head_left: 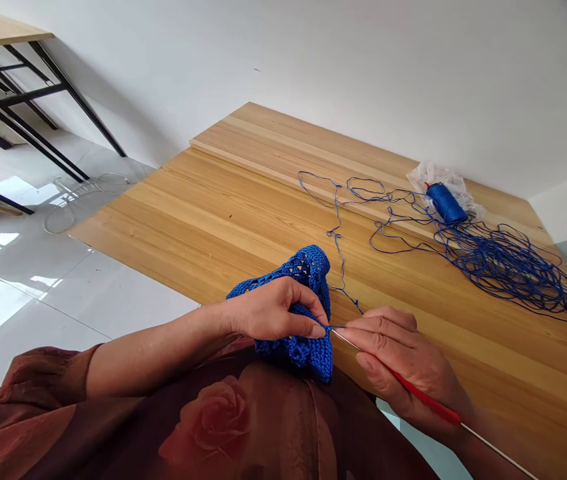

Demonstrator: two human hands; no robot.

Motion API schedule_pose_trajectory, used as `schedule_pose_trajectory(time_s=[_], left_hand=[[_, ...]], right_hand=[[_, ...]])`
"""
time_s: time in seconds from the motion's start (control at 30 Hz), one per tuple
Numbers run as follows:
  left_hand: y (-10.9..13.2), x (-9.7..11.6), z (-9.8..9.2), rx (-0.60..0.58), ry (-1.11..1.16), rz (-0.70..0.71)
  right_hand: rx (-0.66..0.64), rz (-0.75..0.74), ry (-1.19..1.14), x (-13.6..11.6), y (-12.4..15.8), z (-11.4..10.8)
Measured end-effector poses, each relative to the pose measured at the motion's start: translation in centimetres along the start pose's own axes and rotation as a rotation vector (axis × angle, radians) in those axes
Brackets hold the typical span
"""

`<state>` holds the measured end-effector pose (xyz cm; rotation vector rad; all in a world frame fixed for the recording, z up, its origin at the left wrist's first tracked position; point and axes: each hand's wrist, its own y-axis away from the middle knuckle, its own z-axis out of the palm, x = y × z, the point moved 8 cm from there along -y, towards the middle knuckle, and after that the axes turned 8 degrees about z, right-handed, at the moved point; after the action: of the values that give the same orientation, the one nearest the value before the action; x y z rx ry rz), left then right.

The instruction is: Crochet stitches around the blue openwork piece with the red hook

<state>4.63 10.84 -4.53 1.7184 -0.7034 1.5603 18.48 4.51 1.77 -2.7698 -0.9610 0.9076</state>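
My left hand [276, 310] pinches a piece of blue crochet work [303, 350], which bunches up around its fingers. My right hand [403, 357] grips a crochet hook [423, 393] with a red handle and a thin metal shaft. The hook's tip meets the work at my left fingertips. A blue thread [341, 263] runs from the work across the pine table [173, 227] to a loose tangle of thread [503, 267]. Behind the tangle lies a blue thread spool [446, 203] on a clear plastic bag [436, 177].
A raised wooden board [303, 150] runs along the table's far side by a white wall. A black-framed table [28, 100] stands at upper left over a glossy tiled floor [48, 300]. A thin loop of cord [78, 203] lies on the floor. My brown rose-patterned clothing [203, 420] fills the bottom.
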Motion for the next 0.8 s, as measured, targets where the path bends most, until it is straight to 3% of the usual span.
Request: schedule_pose_trajectory(time_s=[0.1, 0.23, 0.33, 0.4, 0.47, 0.6, 0.8], left_hand=[[0.1, 0.0, 0.2, -0.062, 0.005, -0.004], [0.1, 0.2, 0.6, -0.093, 0.007, 0.019], [0.2, 0.7, 0.5, -0.016, -0.086, 0.072], [0.2, 0.9, 0.4, 0.052, -0.147, 0.079], [0.2, 0.9, 0.4, 0.098, -0.164, 0.063], [0.1, 0.7, 0.3, 0.115, -0.046, 0.006], [0.1, 0.2, 0.6, 0.127, 0.24, -0.112]], right_hand=[[-0.062, 0.005, -0.036, 0.2, 0.1, 0.2], [-0.174, 0.122, -0.361, 0.8, -0.1, 1.0], [-0.102, 0.243, -0.588, 1.7, -0.4, 1.6], [0.022, 0.273, -0.563, 2.3, -0.4, 1.5], [0.134, 0.235, -0.391, 2.4, -0.4, 1.0], [0.175, 0.18, -0.142, 2.6, -0.2, 0.6], [0.117, 0.318, -0.453, 4.0, -0.1, 0.5]])
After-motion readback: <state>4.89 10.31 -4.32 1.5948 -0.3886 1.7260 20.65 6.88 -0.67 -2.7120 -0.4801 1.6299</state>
